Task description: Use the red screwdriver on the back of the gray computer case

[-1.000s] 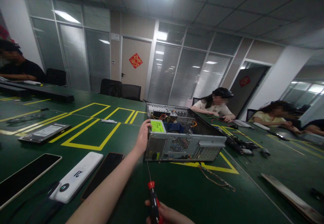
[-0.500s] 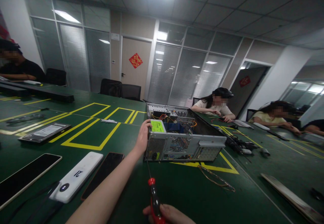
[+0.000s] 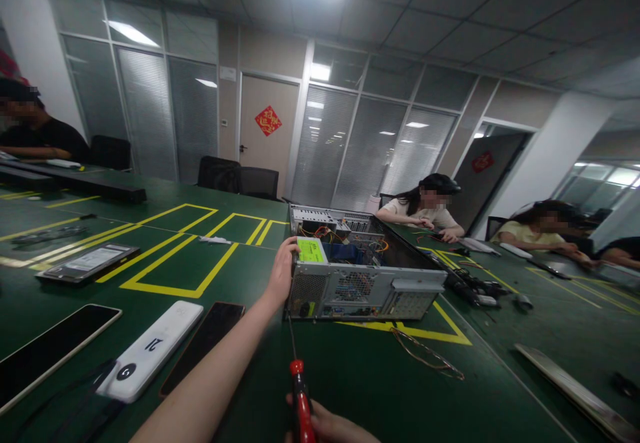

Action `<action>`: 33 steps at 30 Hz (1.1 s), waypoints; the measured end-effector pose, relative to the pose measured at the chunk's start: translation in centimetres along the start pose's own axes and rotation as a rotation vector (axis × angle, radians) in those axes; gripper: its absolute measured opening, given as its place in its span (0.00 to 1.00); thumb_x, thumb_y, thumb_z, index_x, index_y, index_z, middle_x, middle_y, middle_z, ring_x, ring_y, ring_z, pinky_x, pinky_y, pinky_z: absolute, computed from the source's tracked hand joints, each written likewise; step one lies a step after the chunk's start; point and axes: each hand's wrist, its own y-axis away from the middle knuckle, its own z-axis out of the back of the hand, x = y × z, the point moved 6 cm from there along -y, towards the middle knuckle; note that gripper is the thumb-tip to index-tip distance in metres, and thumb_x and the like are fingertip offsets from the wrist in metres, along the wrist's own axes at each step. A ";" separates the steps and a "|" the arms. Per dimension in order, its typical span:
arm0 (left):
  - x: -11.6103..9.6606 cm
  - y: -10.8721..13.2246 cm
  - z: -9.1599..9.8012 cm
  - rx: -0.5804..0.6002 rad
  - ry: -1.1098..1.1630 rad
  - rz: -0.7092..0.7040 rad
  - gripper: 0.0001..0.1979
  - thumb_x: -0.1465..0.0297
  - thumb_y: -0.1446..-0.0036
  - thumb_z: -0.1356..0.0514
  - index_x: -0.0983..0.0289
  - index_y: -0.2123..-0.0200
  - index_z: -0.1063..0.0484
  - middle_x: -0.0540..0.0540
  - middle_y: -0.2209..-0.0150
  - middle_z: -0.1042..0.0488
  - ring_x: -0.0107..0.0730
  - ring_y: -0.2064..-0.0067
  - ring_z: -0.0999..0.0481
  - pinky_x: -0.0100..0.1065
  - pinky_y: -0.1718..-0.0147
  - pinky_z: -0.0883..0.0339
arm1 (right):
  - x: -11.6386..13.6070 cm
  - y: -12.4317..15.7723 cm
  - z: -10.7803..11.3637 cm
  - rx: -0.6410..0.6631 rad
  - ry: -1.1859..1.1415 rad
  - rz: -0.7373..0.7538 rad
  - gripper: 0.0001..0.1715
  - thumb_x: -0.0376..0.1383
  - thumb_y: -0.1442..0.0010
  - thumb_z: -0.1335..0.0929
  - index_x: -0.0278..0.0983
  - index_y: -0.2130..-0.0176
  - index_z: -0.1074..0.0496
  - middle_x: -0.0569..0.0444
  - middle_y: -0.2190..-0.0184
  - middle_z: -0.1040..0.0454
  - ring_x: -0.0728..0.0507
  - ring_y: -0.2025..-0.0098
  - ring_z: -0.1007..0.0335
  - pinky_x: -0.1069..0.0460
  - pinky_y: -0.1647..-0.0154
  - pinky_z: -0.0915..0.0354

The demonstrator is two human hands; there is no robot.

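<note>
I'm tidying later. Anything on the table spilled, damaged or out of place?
Nothing looks spilled or plainly damaged. A black tangle, perhaps cables, lies untidily right of the case. The case is open, wires exposed, but the screwdriver in the right hand fits that.

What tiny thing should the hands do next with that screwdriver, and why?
Maybe press the screwdriver gently to check that its tip sits firmly. The right hand grips it, and the tip seems to reach the lower corner of the computer case, but any screw there is too small to see. The left hand rests against the case, which could steady it.
</note>
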 end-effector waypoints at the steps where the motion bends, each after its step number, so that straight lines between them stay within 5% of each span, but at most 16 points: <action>1: 0.0 0.0 0.0 -0.002 0.003 0.003 0.21 0.55 0.33 0.58 0.59 0.60 0.31 0.57 0.42 0.33 0.38 0.37 0.35 0.44 0.36 0.44 | 0.1 0.0 -0.5 0.013 -0.005 -0.010 0.49 0.45 0.65 0.19 0.38 0.46 0.32 0.52 0.64 0.21 0.46 0.61 0.27 0.51 0.53 0.43; 4: 0.0 0.0 0.0 -0.002 0.007 0.003 0.20 0.55 0.33 0.58 0.58 0.60 0.31 0.57 0.42 0.32 0.38 0.37 0.35 0.45 0.36 0.44 | 0.5 0.7 -2.2 0.042 -0.005 -0.050 0.46 0.36 0.64 0.20 0.38 0.46 0.32 0.47 0.58 0.21 0.43 0.54 0.26 0.48 0.45 0.46; 7: 0.0 0.0 0.0 -0.001 0.004 0.000 0.21 0.55 0.33 0.58 0.58 0.60 0.31 0.56 0.42 0.32 0.38 0.38 0.35 0.45 0.36 0.44 | 1.1 1.3 -2.9 0.037 0.000 -0.014 0.41 0.39 0.57 0.22 0.36 0.45 0.32 0.45 0.55 0.22 0.42 0.51 0.27 0.47 0.43 0.46; 14: -0.2 0.0 0.0 0.006 -0.012 -0.007 0.21 0.56 0.33 0.59 0.59 0.59 0.31 0.57 0.41 0.33 0.38 0.37 0.36 0.45 0.36 0.45 | -0.2 0.0 0.6 -0.120 0.003 -0.002 0.36 0.51 0.66 0.19 0.32 0.63 0.24 0.55 0.71 0.26 0.49 0.68 0.30 0.51 0.56 0.40; 17: -0.2 0.0 0.0 0.009 -0.017 -0.005 0.21 0.56 0.33 0.59 0.59 0.60 0.31 0.57 0.41 0.33 0.39 0.37 0.36 0.45 0.36 0.44 | -0.2 -0.1 0.9 -0.166 -0.014 0.041 0.32 0.56 0.61 0.22 0.34 0.68 0.27 0.54 0.69 0.25 0.48 0.65 0.30 0.51 0.57 0.40; 24: -0.2 0.0 0.0 0.012 -0.036 -0.010 0.22 0.55 0.33 0.59 0.59 0.60 0.31 0.57 0.41 0.33 0.38 0.38 0.35 0.45 0.37 0.43 | 0.3 0.5 0.4 -0.118 0.021 0.032 0.40 0.53 0.60 0.21 0.36 0.53 0.30 0.55 0.69 0.23 0.49 0.70 0.31 0.52 0.63 0.44; 30: 0.0 0.0 0.0 0.007 -0.018 -0.006 0.22 0.54 0.34 0.59 0.59 0.60 0.31 0.57 0.42 0.33 0.38 0.38 0.35 0.44 0.37 0.44 | 0.8 0.5 -2.1 -0.007 -0.015 -0.011 0.46 0.42 0.67 0.19 0.36 0.49 0.31 0.48 0.60 0.20 0.44 0.57 0.27 0.49 0.48 0.45; 33: -0.1 0.0 0.0 0.007 -0.009 -0.001 0.22 0.54 0.33 0.59 0.59 0.60 0.31 0.58 0.42 0.33 0.38 0.38 0.35 0.44 0.37 0.44 | 1.3 1.2 -3.0 -0.016 0.020 -0.039 0.43 0.39 0.59 0.21 0.38 0.45 0.32 0.46 0.54 0.21 0.44 0.52 0.27 0.47 0.43 0.48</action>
